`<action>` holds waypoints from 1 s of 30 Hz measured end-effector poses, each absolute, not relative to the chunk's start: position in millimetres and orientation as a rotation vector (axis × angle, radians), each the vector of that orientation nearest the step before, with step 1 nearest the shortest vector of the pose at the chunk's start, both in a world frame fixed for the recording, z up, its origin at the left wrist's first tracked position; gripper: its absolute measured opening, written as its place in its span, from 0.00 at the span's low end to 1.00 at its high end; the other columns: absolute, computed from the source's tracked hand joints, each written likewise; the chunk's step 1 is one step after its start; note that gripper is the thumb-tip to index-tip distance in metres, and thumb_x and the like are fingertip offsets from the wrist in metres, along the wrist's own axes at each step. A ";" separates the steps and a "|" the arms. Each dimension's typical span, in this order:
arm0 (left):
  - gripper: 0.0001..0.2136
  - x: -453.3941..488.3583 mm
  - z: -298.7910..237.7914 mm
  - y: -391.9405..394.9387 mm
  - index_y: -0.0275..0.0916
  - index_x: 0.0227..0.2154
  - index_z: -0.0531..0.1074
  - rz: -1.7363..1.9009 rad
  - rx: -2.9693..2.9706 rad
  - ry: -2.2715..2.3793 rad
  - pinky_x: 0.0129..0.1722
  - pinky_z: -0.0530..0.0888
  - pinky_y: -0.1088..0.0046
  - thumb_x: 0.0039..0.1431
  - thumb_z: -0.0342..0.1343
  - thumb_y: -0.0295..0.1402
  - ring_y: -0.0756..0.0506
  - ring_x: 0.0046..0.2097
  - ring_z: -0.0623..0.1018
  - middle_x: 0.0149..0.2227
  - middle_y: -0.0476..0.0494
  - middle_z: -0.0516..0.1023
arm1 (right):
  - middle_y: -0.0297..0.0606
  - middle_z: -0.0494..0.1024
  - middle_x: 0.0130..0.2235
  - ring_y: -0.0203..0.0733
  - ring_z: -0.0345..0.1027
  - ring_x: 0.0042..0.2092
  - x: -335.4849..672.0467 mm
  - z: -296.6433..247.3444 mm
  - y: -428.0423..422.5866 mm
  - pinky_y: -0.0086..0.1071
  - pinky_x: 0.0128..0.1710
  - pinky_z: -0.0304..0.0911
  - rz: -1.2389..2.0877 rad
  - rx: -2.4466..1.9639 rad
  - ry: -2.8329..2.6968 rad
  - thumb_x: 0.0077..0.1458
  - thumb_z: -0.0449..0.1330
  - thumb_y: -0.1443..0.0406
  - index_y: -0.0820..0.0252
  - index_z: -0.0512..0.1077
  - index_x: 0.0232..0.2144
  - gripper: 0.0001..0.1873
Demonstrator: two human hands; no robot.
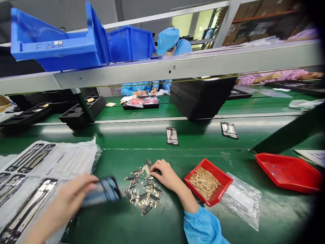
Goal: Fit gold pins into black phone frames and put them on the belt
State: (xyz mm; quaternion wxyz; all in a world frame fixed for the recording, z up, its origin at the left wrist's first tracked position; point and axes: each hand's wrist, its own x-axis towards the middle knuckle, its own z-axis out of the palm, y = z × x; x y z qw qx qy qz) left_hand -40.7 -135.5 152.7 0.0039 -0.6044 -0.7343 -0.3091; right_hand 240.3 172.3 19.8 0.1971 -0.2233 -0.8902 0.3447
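My left hand [73, 193], blurred by motion, grips a phone frame [103, 191] by its left end, above the bench near the white tray [76, 152]. That tray holds several similar frames in its slots. In the middle of the green bench lies a loose pile of small black and gold-coloured parts [146, 196]. At the pile's upper right edge is my right hand [165, 174], its thumb and fingers bent together over the small pieces. Whatever sits between those fingertips is too small to make out. Right of this hand stands a red bin [220, 189] with many thin gold-coloured pieces [204, 183].
Two phone frames [172, 136] [229, 130] lie farther back on the belt. A clear plastic bag [243, 200] and another red bin [289, 173] are at right. Blue bins [68, 51] rest on the shelf rail [142, 73] overhead. Black stacked trays [200, 98] and co-workers are beyond.
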 end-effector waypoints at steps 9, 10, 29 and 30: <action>0.18 95.2 -0.6 -95.8 0.43 0.42 0.79 -0.912 -2.528 -1.910 0.33 0.68 0.69 0.80 0.47 0.46 0.45 0.31 0.77 0.30 0.45 0.80 | 0.42 0.76 0.42 0.53 0.63 0.47 235.6 17.3 159.7 0.50 0.52 0.57 0.937 -0.611 -2.514 0.73 0.53 0.60 0.53 0.71 0.36 0.12; 0.16 93.9 4.0 -92.3 0.44 0.45 0.79 -0.955 -2.506 -1.957 0.38 0.70 0.67 0.79 0.49 0.45 0.43 0.36 0.78 0.34 0.43 0.82 | 0.41 0.76 0.42 0.53 0.63 0.47 236.1 20.0 158.5 0.50 0.52 0.57 0.956 -0.618 -2.492 0.74 0.52 0.59 0.53 0.70 0.36 0.12; 0.26 42.3 33.4 16.4 0.37 0.33 0.79 -2.085 -1.784 -2.431 0.45 0.71 0.69 0.77 0.50 0.53 0.43 0.40 0.76 0.34 0.43 0.77 | 0.40 0.83 0.44 0.48 0.76 0.47 218.0 33.8 128.2 0.40 0.54 0.70 1.578 -0.582 -2.062 0.70 0.61 0.46 0.55 0.81 0.40 0.21; 0.26 41.9 33.5 16.4 0.37 0.32 0.79 -2.096 -1.778 -2.433 0.45 0.71 0.69 0.77 0.50 0.53 0.43 0.40 0.76 0.34 0.43 0.77 | 0.40 0.83 0.43 0.47 0.76 0.47 217.6 33.5 127.6 0.39 0.54 0.70 1.591 -0.585 -2.050 0.70 0.62 0.46 0.56 0.81 0.40 0.21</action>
